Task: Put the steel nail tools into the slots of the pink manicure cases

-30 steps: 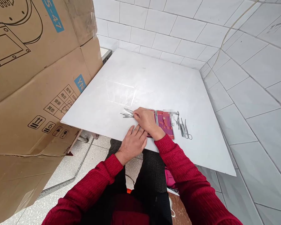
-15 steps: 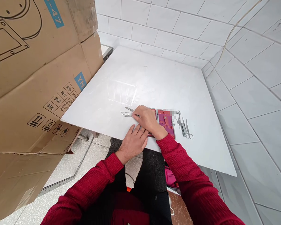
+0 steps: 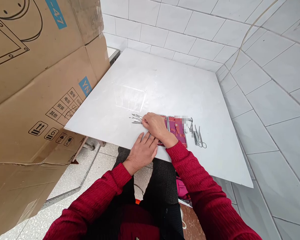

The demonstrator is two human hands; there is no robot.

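An open manicure case (image 3: 177, 128) with a red and purple lining lies near the front edge of the table. My left hand (image 3: 143, 150) rests with its fingers stretched out along the case's near left side, partly under the other wrist. Over the case's left half is my right hand (image 3: 154, 125), its fingers curled together; what they hold is hidden. Several slim metal manicure tools (image 3: 136, 118) lie fanned out by those fingertips. To the right of the case are small scissors (image 3: 201, 138), a nail clipper (image 3: 196, 138) and other metal pieces.
The white table (image 3: 175, 86) reaches back to a tiled wall (image 3: 177, 23). Large cardboard boxes (image 3: 40, 100) stand close on the left, overlapping the table's side. A thin cable (image 3: 247, 33) hangs down the wall at the back right.
My right fingers have curled further in, and the slim metal tools at their tips have shifted and lie bunched differently. My left hand, the case and the tools on the right stay put.
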